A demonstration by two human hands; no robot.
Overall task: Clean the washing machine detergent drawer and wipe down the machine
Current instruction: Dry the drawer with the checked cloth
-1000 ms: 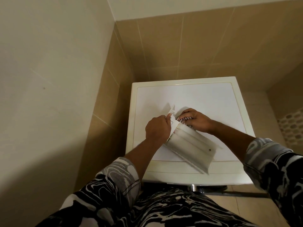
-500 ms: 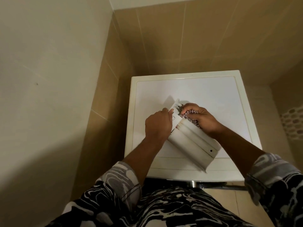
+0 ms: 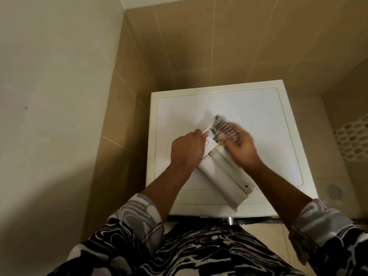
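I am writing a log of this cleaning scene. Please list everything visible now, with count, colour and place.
washing machine: one, white, in the tiled corner
drawer: one, grey-white, lying slantwise on the machine's top
cloth: one, dark patterned, blurred, at the drawer's far end
wall tiles: many, beige, behind the machine
floor drain: one, pale, right of the machine
left hand: one, grips the drawer's far end
right hand: one, blurred, holds the cloth
sleeves: two, black-and-white patterned, bottom of view

Left hand grips drawer, right hand cloth
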